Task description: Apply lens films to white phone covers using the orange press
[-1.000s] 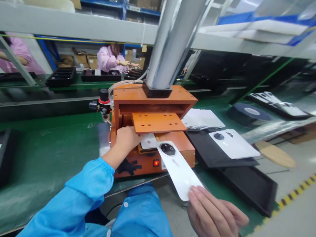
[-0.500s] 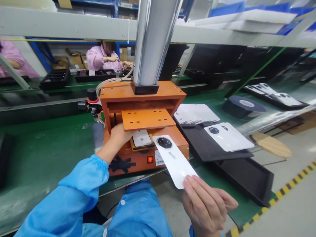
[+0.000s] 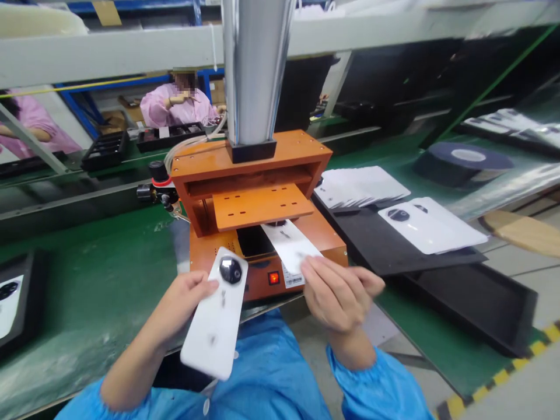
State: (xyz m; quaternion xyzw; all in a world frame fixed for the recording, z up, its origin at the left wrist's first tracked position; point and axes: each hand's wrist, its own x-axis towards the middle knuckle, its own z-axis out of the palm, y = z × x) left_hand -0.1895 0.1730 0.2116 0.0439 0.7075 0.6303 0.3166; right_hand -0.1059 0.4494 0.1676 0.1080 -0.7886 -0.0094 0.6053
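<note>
My left hand (image 3: 186,300) is closed on the edge of a white phone back cover (image 3: 215,326), which has a round black camera area and is held in front of the press. Another white phone back cover (image 3: 291,242) is pinched at its lower end by my right hand (image 3: 336,291). Its camera end reaches under the orange plate (image 3: 262,207) of the press, partly hidden there. Below that plate lies a dark recess (image 3: 254,241) in the orange press (image 3: 205,256). A red lit switch (image 3: 273,277) shows on the press front.
Right of the press, a stack of white covers (image 3: 363,185) and more covers (image 3: 433,224) lie on a black board (image 3: 363,239). A black tray (image 3: 476,303) sits lower right, another tray (image 3: 28,303) at far left. Behind, a person in pink (image 3: 175,105) works.
My left hand has come out of the press to the left with a white cover. My right hand has brought its cover under the plate. The camera view has shifted.
</note>
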